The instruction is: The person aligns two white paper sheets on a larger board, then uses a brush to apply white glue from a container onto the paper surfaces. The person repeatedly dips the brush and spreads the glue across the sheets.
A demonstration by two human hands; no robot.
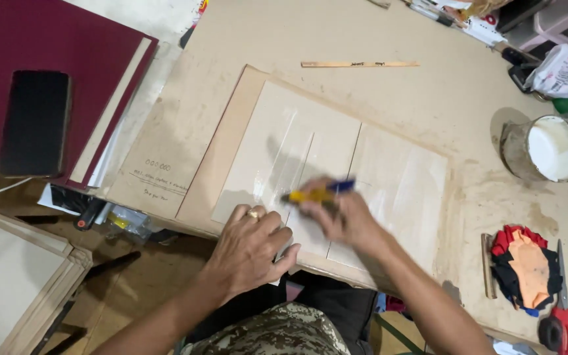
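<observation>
Dusty brown worktable (428,92); right hand (346,220) grips yellow-blue brush (317,192) over glossy boards (336,164).

I see both forearms bare, with no sleeves reaching into view. My left hand (248,246) wears a gold-coloured ring (253,213) on one finger, while my right hand (343,220) wears nothing. Below, camouflage-patterned trousers (277,335) in green, brown and tan cover my lap.
</observation>
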